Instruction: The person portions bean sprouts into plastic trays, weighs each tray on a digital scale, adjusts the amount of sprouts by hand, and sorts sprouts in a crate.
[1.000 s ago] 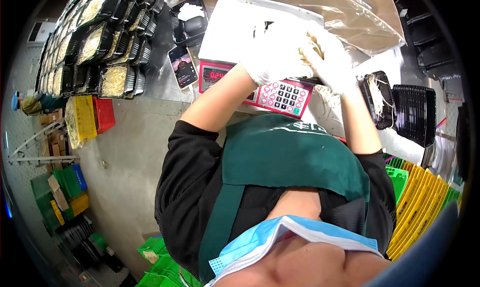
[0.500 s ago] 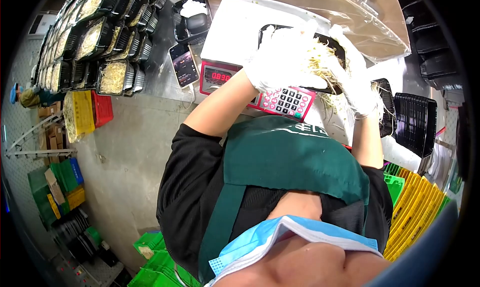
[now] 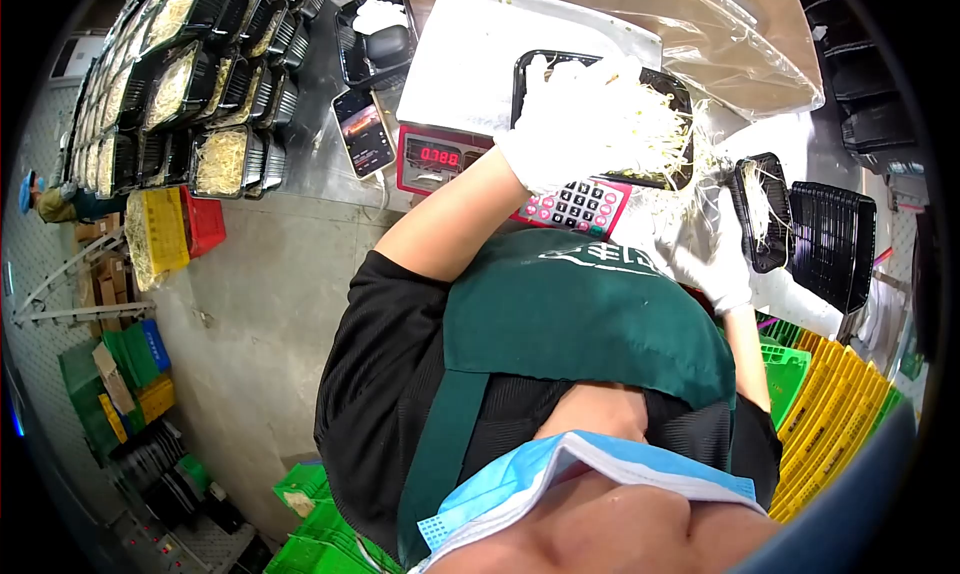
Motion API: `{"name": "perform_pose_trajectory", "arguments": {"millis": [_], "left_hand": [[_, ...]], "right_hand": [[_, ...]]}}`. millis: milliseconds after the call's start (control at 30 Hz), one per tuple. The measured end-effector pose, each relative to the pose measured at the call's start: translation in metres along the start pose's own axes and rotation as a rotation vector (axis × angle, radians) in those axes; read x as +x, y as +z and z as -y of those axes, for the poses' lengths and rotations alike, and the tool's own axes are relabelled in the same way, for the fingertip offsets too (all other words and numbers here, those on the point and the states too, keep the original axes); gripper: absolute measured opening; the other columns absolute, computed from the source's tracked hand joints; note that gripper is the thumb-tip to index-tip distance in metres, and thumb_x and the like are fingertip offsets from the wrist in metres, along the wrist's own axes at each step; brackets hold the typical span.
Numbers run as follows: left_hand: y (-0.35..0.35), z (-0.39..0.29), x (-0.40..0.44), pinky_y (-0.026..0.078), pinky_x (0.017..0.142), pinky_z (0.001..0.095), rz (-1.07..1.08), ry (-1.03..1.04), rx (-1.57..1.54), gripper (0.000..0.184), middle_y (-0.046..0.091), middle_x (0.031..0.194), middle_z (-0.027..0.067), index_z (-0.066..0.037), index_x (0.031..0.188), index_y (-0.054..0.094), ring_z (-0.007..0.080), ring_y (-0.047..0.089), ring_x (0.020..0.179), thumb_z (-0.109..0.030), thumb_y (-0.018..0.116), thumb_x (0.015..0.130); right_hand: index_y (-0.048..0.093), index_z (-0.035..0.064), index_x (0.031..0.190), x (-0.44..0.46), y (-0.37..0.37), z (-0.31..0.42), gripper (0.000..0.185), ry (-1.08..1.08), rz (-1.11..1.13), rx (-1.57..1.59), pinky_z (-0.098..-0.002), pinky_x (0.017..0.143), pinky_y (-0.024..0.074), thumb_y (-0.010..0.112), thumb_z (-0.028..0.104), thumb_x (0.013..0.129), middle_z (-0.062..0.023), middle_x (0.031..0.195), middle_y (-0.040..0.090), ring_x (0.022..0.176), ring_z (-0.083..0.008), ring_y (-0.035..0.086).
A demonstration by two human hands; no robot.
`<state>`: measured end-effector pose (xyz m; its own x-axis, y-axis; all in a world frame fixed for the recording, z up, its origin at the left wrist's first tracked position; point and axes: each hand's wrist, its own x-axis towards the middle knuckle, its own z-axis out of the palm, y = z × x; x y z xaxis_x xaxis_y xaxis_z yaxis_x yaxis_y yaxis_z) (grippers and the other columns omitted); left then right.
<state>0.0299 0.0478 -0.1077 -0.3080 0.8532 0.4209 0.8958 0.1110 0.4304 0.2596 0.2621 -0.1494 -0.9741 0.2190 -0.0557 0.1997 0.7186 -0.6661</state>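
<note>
My left hand (image 3: 575, 124), in a white glove, lies over the left part of a black plastic tray (image 3: 520, 74) with its fingers spread. Glare washes out some of its outline. Bean sprouts (image 3: 665, 134) fill the tray's right side. The tray rests on the white platform of a digital scale (image 3: 440, 159), whose red display reads about 0.788. Lower right of the tray, my gloved right hand (image 3: 712, 264) is open, thumb and fingers apart, around loose sprouts (image 3: 690, 209) on the white surface. A smaller black tray (image 3: 765, 214) with some sprouts is just right of its fingers.
Stacked black trays of sprouts (image 3: 225, 159) crowd the left of the table. A phone (image 3: 364, 134) and a black tray with a dark object (image 3: 390, 49) lie beside the scale. Nested trays (image 3: 830, 244) stand at right. Clear plastic film (image 3: 740, 44) covers the back; yellow crates (image 3: 830, 414) stand lower right.
My right hand has left the tray and moved down to the loose sprouts. The display has dropped from about 0.838 to 0.788. My left hand stays over the tray.
</note>
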Motion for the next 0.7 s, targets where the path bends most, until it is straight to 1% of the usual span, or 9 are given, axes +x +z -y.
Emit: {"name": "perform_pose_trajectory", "arguments": {"millis": [67,200,267,333,367,400,500,633,700], "left_hand": [[0.003,0.002,0.002,0.043,0.072,0.0357,-0.291,0.201,0.24,0.028,0.06,0.1,-0.0013,-0.022,0.103,0.064,0.0186,0.052,0.097,-0.036,0.056,0.082],[-0.009,-0.007,0.005,0.044,0.078,0.0357,-0.173,0.108,0.018,0.03,0.061,0.105,-0.0021,-0.022,0.106,0.065,0.0192,0.052,0.1,-0.036,0.056,0.081],[-0.012,-0.003,-0.009,0.044,0.08,0.0351,-0.207,0.151,0.026,0.031,0.061,0.11,0.0008,-0.021,0.109,0.065,0.0207,0.053,0.102,-0.035,0.057,0.082],[-0.023,-0.003,-0.018,0.044,0.086,0.0364,-0.123,0.041,-0.191,0.034,0.06,0.118,0.0112,-0.015,0.115,0.063,0.0242,0.056,0.105,-0.03,0.06,0.084],[-0.018,-0.003,-0.029,0.046,0.085,0.0366,-0.152,-0.241,-1.016,0.036,0.062,0.111,0.013,-0.009,0.113,0.063,0.0222,0.059,0.099,-0.031,0.063,0.084],[-0.052,-0.008,-0.028,0.048,0.082,0.0363,0.092,-0.293,-0.439,0.042,0.064,0.107,0.0122,-0.003,0.114,0.06,0.0203,0.06,0.094,-0.031,0.065,0.083],[-0.073,0.007,-0.057,0.045,0.086,0.0293,-0.325,-0.366,-0.621,0.047,0.056,0.121,0.0131,0.0,0.129,0.042,0.0159,0.056,0.102,-0.021,0.056,0.089],[-0.1,0.052,-0.11,0.042,0.09,0.0237,-0.827,-0.799,-0.638,0.047,0.052,0.129,0.0125,0.002,0.136,0.038,0.0125,0.054,0.106,-0.02,0.048,0.094],[-0.118,0.08,-0.137,0.043,0.09,0.0253,-0.715,-0.739,-0.468,0.042,0.054,0.126,0.0121,0.002,0.13,0.046,0.014,0.055,0.106,-0.019,0.051,0.093]], "right_hand": [[0.009,-0.0032,0.143,-0.019,0.015,-0.03,0.108,0.138,0.145,-0.366,-0.0393,0.11,0.0254,0.079,0.025,0.065,-0.0224,0.144,0.029,0.135,-0.0313,0.028],[0.027,0.0017,0.14,0.023,0.033,-0.066,0.079,0.226,0.023,-0.176,-0.0373,0.102,0.0359,0.068,0.025,0.077,-0.023,0.134,0.043,0.121,-0.0343,0.045],[0.038,0.0091,0.136,0.049,0.029,-0.07,0.062,0.286,0.094,-0.444,-0.0377,0.096,0.0404,0.063,0.028,0.082,-0.0202,0.129,0.049,0.111,-0.0356,0.053],[0.048,0.0138,0.13,0.064,-0.009,-0.007,0.052,0.349,0.139,-0.642,-0.0384,0.089,0.0443,0.061,0.034,0.083,-0.0168,0.121,0.056,0.103,-0.0349,0.056],[0.054,0.0152,0.126,0.062,-0.028,0.014,0.048,0.281,0.09,-0.717,-0.0387,0.084,0.0461,0.06,0.037,0.083,-0.0153,0.116,0.06,0.1,-0.0344,0.058],[0.056,0.014,0.123,0.057,-0.041,0.018,0.044,0.237,0.017,-0.454,-0.0358,0.084,0.0463,0.059,0.035,0.085,-0.0137,0.112,0.062,0.098,-0.0307,0.059],[0.058,0.0084,0.122,0.042,-0.052,0.005,0.037,0.136,-0.233,0.174,-0.0298,0.086,0.0459,0.061,0.02,0.087,-0.0105,0.109,0.064,0.096,-0.0199,0.061],[0.041,0.0016,0.135,0.043,-0.023,0.021,0.059,-0.16,-0.367,0.388,-0.0285,0.086,0.0457,0.066,0.015,0.083,-0.014,0.126,0.052,0.104,-0.0186,0.055],[0.029,0.0013,0.141,0.052,-0.008,0.032,0.085,-0.244,-0.318,0.311,-0.0379,0.102,0.0356,0.074,0.028,0.074,-0.0186,0.139,0.038,0.126,-0.0275,0.042]]}}
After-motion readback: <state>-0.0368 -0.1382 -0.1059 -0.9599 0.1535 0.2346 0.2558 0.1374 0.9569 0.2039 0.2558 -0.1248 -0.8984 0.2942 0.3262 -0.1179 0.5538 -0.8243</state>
